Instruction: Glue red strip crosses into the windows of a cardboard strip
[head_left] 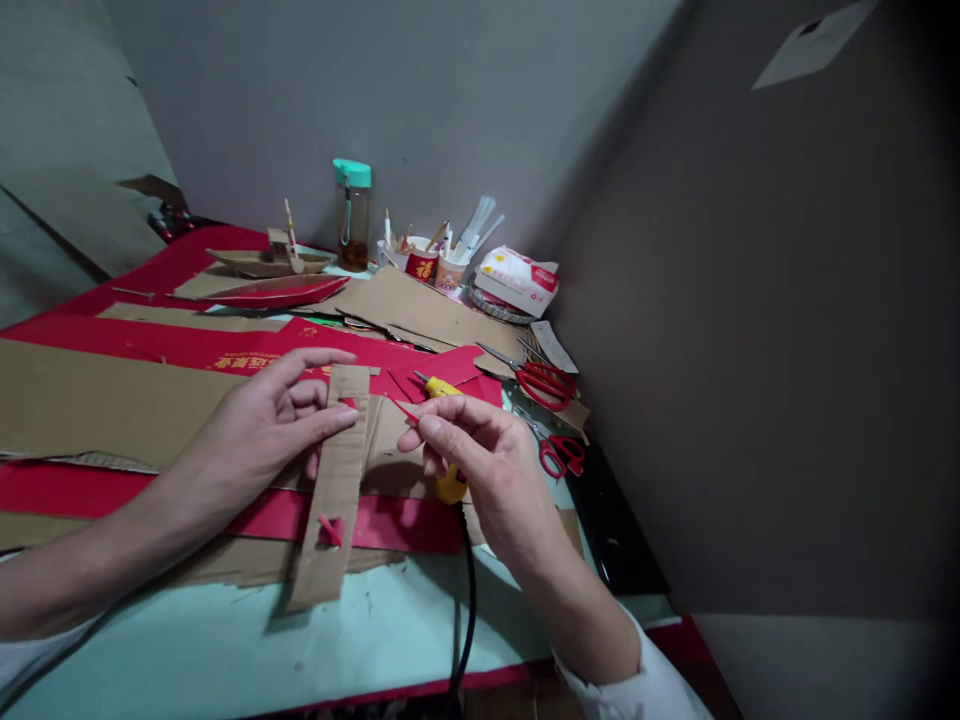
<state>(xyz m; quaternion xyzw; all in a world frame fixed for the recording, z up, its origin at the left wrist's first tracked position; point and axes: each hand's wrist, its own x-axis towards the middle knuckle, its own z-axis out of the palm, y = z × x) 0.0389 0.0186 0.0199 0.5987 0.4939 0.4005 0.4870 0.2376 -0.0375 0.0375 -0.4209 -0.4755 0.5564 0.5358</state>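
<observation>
My left hand (pixel 277 415) grips a long brown cardboard strip (pixel 337 480) near its upper end, thumb across the front. Small red pieces (pixel 331 530) stick out from the strip's lower part, and a bit of red shows by my thumb. Between the thumb and fingers of my right hand (pixel 480 455) is a thin red strip (pixel 403 408), its tip pointing at the cardboard but apart from it. Behind my right hand lies a yellow glue gun (pixel 451 487), partly hidden, with a black cord (pixel 470 590) running down to the table's front edge.
Red-handled scissors (pixel 546 384) and a second pair (pixel 559 455) lie at the right. Cardboard sheets (pixel 90 395) cover the left. Farther back stand a cardboard boat (pixel 262 263), a bottle (pixel 353 215), cups of sticks (pixel 422 262) and a tissue pack (pixel 517 280). Walls bound the table.
</observation>
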